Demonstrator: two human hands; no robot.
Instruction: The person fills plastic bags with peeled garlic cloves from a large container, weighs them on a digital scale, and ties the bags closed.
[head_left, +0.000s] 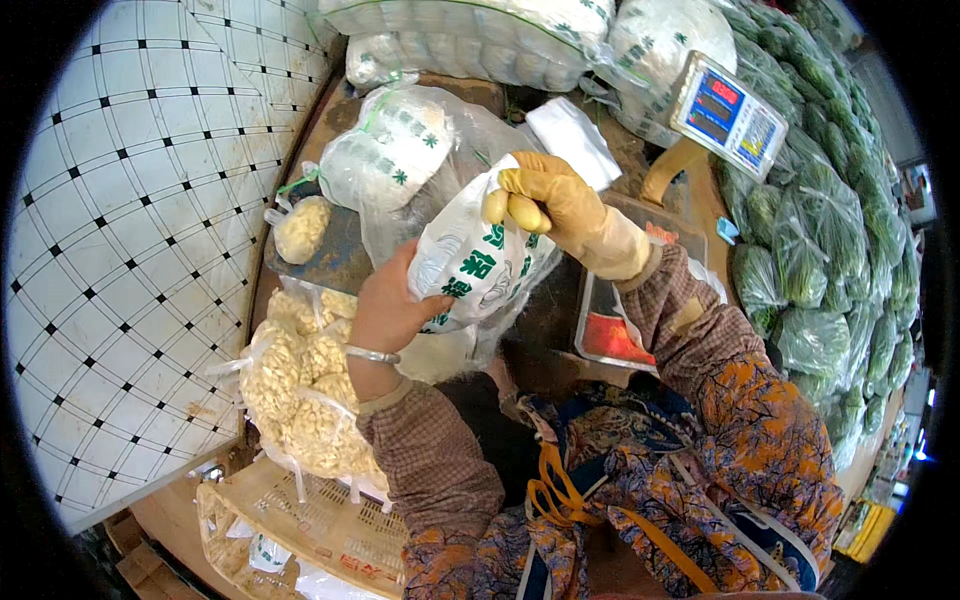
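My left hand (388, 305) is bare, with a bangle at the wrist. Its fingers and thumb are wrapped round the lower left side of a white plastic bag (478, 262) with green print. A yellow rubber glove covers my right hand (560, 205), whose fingers are curled closed on the bag's upper edge. The bag hangs tilted between both hands, over the table. What is inside it does not show. Just behind lies a large see-through plastic sheet or bag (470, 140), beside a rounded white bundle (390, 155) with green leaf marks.
Bags of pale yellow pieces (305, 385) sit left of me, above a yellow plastic crate (350, 535). A smaller filled bag (302, 232) lies farther off. The scale's display (730, 112) rises at right, before bagged green vegetables (805, 250). A tiled panel (150, 210) borders the left.
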